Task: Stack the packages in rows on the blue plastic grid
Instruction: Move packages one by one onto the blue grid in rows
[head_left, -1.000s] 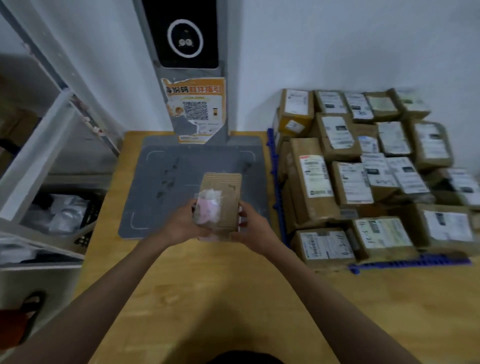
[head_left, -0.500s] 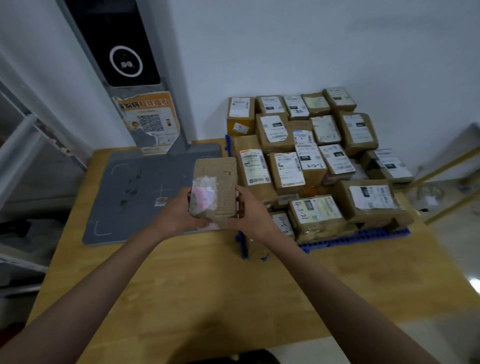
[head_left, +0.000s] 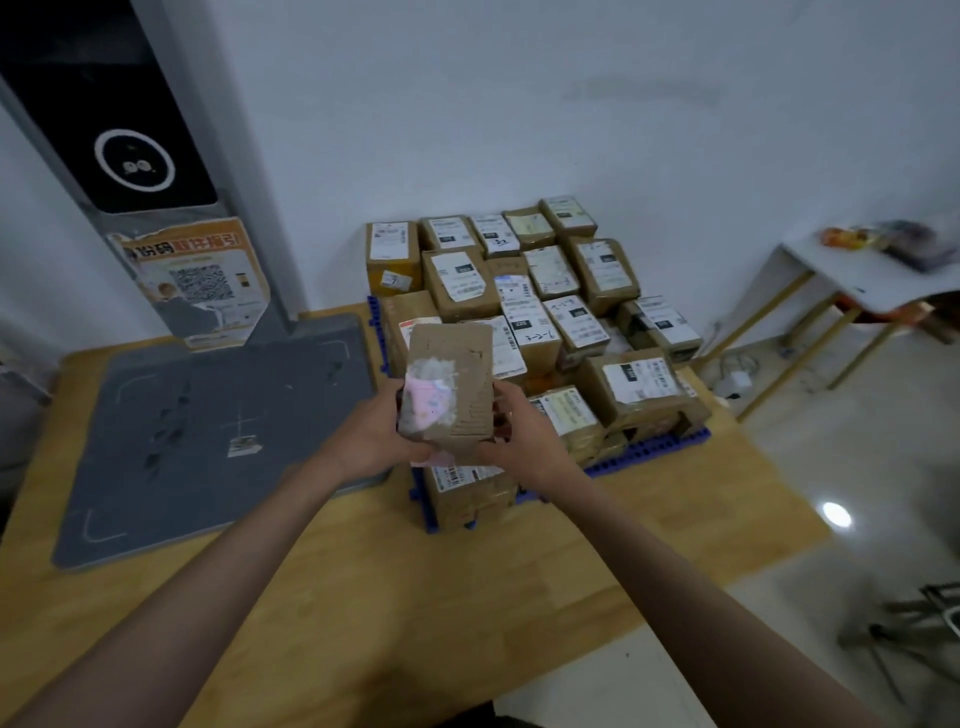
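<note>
Cardboard is filling most of the head view: a brown package (head_left: 449, 387) is being held upright in the air, just above the near left corner of the blue plastic grid (head_left: 647, 453). A patch of whitish and pink tape or torn label is showing on its lower left face. The left hand (head_left: 371, 434) is gripping the package's left side, fingers curled behind it and thumb toward the front. The right hand (head_left: 519, 434) is clamping the lower right edge, its fingers wrapping around the side. Both forearms are reaching out from the bottom of the picture across the wooden worktop (head_left: 322, 597).

Behind and to the right of the held package, the stacked packages (head_left: 545, 296) are sitting in rows on the grid, most with white shipping labels facing up, reaching back to the white wall (head_left: 519, 104). One more labelled box (head_left: 470, 493) is standing at the grid's near corner, directly below the hands.

To the left, a grey scanning mat (head_left: 208, 431) is lying flat on the worktop, touching the base of a grey upright post (head_left: 130, 156) with a black panel and a white ring on it. An orange poster (head_left: 200, 283) with a QR code is sticking to the post's lower part. Off to the right, a small white side table (head_left: 862, 270) is standing on the floor, its items too blurred to tell.
</note>
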